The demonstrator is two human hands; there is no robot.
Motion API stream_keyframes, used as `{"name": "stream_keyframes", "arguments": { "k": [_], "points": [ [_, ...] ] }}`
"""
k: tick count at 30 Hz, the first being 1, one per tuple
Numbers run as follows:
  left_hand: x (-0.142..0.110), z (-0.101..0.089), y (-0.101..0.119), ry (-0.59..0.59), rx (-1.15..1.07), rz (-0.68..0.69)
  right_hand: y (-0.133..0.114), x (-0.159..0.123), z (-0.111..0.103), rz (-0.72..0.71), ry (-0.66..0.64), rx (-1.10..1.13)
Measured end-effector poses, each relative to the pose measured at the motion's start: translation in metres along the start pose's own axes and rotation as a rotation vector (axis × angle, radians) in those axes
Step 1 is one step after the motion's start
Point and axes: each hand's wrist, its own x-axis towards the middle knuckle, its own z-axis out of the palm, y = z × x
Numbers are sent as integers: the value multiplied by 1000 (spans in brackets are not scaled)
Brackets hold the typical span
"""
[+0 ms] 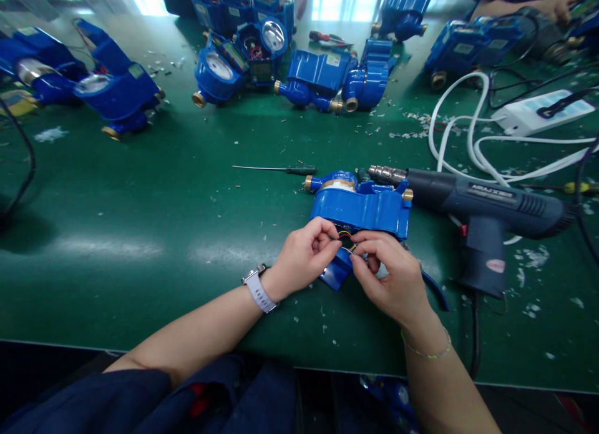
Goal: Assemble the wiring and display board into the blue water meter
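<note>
A blue water meter with brass fittings lies on the green table in front of me. My left hand and my right hand meet at its near side, fingers pinched on thin coloured wires that come out of the meter's housing. A blue cover piece sits under my fingers, partly hidden. My left wrist wears a white watch, my right a thin bracelet.
A dark heat gun lies just right of the meter, nozzle toward it. A thin screwdriver lies behind. Several blue meters crowd the far side, and white cables run to a power strip. Another person's hand works at far right.
</note>
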Motion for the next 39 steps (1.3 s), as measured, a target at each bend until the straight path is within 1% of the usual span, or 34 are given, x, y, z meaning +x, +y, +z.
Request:
{"name": "stream_keyframes", "arguments": {
  "k": [3,5,11,15,20,22,27,32,37,39],
  "points": [
    [0,-2,0,-4,144,171,1,-1,1,3,-3,-9],
    [0,-3,0,-24,211,238,1,-1,1,5,3,-14],
    [1,-6,2,-32,275,281,-4,2,3,4,40,-36],
    [0,-8,4,-79,329,360,-5,3,5,16,59,-65],
    [-2,-8,5,-100,384,412,-4,2,6,50,40,-30],
    [-3,-7,5,-109,386,389,-4,2,6,58,34,-14],
    [-2,-5,8,-96,285,244,-5,3,5,57,13,-3],
    [2,-5,10,-90,209,190,-5,1,7,76,21,9],
    [3,-7,12,-156,-1,42,-4,1,7,71,30,19],
    [4,-8,14,-181,-45,-16,-4,1,6,63,25,26]
  ]
}}
